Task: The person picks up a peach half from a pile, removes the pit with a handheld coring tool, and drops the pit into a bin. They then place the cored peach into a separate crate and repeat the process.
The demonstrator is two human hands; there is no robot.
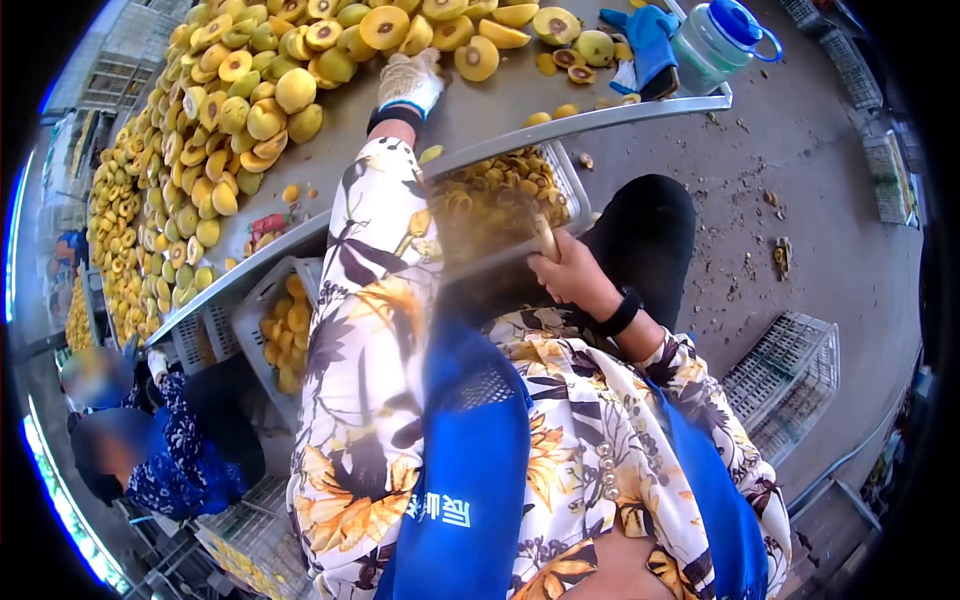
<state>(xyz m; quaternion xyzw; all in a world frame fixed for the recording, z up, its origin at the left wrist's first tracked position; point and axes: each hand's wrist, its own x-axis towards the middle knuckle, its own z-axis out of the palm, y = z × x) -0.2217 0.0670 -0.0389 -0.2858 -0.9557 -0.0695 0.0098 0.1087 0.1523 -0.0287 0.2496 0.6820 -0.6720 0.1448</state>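
Observation:
My left hand point(411, 82), in a pale work glove, reaches over the metal table point(350, 130) beside the heap of halved yellow fruit point(235, 115). Its fingertips lie among the halves at the top, and whether they grip one is hidden. Bare and closed, my right hand point(577, 272) holds a tool by its light wooden handle point(546, 238) above my lap. The tool's working end is not clear. Just past it, under the table edge, a white crate point(572, 185) contains small yellow-brown fruit pieces point(505, 185).
A water bottle point(712, 45) and blue gloves point(648, 45) rest at the table's right corner. Another crate point(250, 310) of yellow fruit is under the table. A co-worker point(190, 450) sits at lower left. An empty-looking crate point(785, 370) stands on the littered floor at right.

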